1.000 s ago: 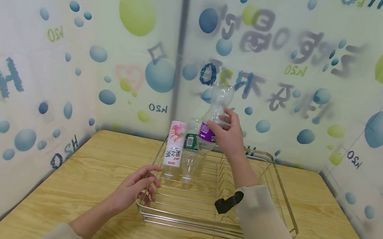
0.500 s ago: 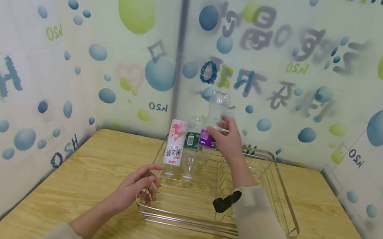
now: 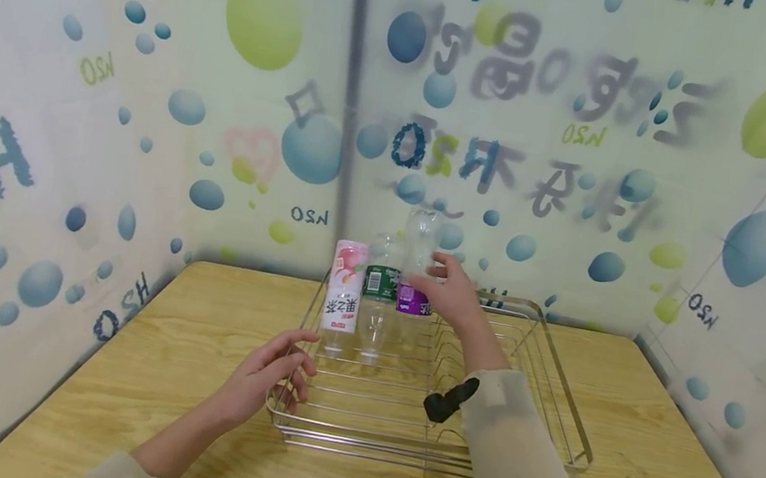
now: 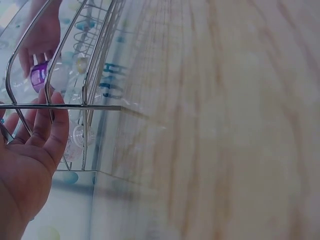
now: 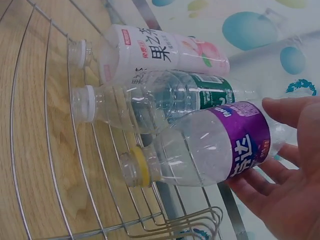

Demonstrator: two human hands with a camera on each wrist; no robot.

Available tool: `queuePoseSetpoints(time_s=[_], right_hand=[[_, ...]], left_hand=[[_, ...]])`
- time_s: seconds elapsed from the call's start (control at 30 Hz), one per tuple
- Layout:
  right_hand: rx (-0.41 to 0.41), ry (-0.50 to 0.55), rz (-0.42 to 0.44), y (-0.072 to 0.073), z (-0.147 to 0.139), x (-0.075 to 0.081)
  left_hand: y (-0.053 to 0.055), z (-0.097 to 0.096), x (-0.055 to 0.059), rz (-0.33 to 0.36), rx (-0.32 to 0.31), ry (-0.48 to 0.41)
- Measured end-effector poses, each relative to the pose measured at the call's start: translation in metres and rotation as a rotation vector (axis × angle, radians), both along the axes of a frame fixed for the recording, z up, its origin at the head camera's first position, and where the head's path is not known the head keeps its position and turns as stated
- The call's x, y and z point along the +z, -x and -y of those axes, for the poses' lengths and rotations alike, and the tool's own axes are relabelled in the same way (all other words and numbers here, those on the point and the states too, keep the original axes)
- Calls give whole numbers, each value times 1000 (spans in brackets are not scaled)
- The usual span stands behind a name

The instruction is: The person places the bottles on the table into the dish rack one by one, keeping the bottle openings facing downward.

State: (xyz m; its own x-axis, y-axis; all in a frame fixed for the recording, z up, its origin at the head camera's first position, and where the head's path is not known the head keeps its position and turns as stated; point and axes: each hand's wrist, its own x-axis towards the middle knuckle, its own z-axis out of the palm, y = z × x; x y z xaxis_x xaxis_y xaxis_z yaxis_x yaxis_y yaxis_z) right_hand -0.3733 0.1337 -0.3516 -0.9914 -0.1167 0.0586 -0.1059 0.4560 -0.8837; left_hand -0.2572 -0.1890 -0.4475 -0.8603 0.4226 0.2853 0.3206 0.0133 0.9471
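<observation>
My right hand [image 3: 457, 294] holds a clear plastic bottle with a purple label [image 3: 413, 299], upside down at the back of the wire dish rack [image 3: 379, 446]. In the right wrist view, the thumb is on one side of this purple-labelled bottle [image 5: 210, 145] and the fingers are on the other; its uncapped neck has a yellow ring. Beside it, also neck down, stand a clear bottle with a green label [image 3: 381, 283] and a pink-and-white labelled bottle [image 3: 344, 288]. My left hand [image 3: 264, 376] rests at the rack's left front side, its loosely bent fingers [image 4: 57, 120] against the wires.
The rack stands on a wood-grain table [image 3: 178, 374]. A row of looped wire dividers [image 3: 453, 352] runs through its right half. Behind and at both sides hang printed curtains [image 3: 262, 100] with blue and green dots.
My right hand has lowered the purple-labelled bottle and brought it from tilted to upright, next to the green-labelled one. The left hand has stayed at the rack's side.
</observation>
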Motion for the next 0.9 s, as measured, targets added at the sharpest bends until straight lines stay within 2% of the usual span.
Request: queuePoseSetpoints(time_s=[0.17, 0.47, 0.73, 0.9], right_hand=[[18, -45, 18, 2, 0, -7], [24, -81, 62, 3, 0, -10], [27, -77, 69, 0, -1, -10], [17, -121, 51, 1, 0, -11]], left_hand=[[-1, 0, -1, 7, -1, 0], [-2, 0, 3, 8, 10, 10], [-3, 0, 3, 3, 5, 10], [-4, 0, 3, 4, 3, 8]])
